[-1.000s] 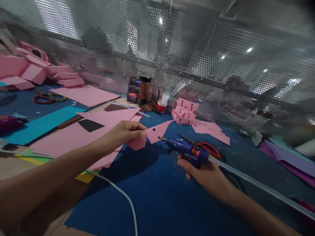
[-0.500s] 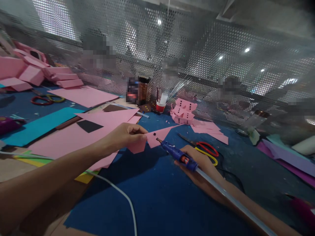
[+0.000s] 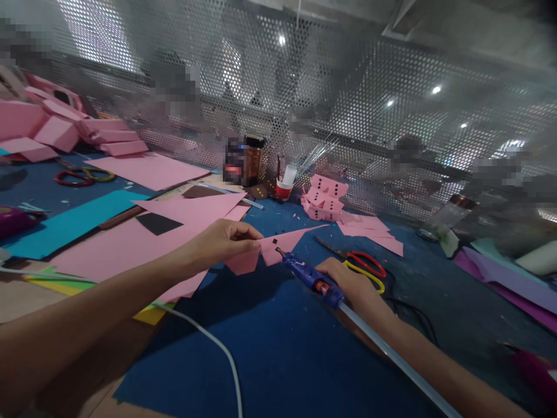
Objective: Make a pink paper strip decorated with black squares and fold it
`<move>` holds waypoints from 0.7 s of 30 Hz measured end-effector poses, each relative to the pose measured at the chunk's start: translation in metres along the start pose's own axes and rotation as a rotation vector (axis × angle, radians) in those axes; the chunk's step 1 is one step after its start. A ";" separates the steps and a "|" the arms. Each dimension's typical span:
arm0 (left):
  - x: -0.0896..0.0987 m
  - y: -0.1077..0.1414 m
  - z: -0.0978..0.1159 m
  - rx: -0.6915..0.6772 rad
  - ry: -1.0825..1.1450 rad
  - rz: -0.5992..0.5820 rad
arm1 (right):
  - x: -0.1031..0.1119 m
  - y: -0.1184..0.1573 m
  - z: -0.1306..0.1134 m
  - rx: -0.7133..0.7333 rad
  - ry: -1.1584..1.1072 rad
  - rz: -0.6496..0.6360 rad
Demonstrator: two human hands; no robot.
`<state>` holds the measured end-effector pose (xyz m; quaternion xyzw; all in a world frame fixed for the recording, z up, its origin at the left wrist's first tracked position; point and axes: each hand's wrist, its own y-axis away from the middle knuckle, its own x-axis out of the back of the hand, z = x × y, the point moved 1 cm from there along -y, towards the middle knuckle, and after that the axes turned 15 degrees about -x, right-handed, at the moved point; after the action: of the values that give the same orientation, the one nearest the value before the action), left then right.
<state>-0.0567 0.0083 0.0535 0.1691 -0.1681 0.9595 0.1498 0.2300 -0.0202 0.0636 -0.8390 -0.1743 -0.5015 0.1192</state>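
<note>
The left hand pinches an angular pink paper piece, while right of that hand the right hand grips a smooth blue glue gun.

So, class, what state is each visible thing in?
Left hand: pinching the pink piece.
Pink piece: lifted off the table.
Right hand: gripping the glue gun.
Glue gun: stick loaded, nozzle at the pink piece.
Jar: upright, lid on.
Cup: upright, holding things.
Nearer scissors: lying flat.
Black piece: lying flat.
Teal sheet: lying flat.
</note>
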 end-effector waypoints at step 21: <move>0.001 0.000 -0.003 -0.019 -0.012 -0.052 | -0.001 0.002 0.000 0.044 0.092 0.026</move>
<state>-0.0582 0.0095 0.0511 0.1778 -0.1738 0.9526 0.1753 0.2303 -0.0218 0.0629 -0.8143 -0.1688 -0.5342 0.1520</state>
